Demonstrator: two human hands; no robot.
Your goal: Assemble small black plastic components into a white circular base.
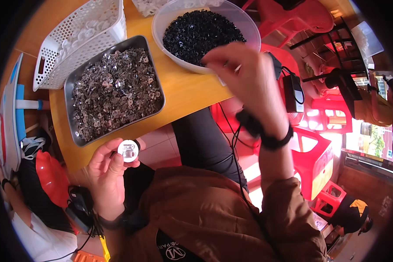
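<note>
Between the thumb and fingers of my left hand (111,168) is a small round white plastic housing (128,151), its hollow side with moulded details facing up. This hand is just off the table's near edge, below a metal tray (162,98) heaped with small shiny metal pieces (115,89). Over the near right rim of a translucent plastic bowl (255,32) hangs my right hand (249,74), its fingers drawn together and blurred. A small pale glint shows at them, too unclear to name. Small black parts (201,35) are piled in the bowl.
A white perforated basket (52,72) with white plastic rings stands at the far left of the yellow table (185,94). Cables (236,148) run past my right arm. Red stools (312,161) stand to the right. Other people sit at the left and right edges.
</note>
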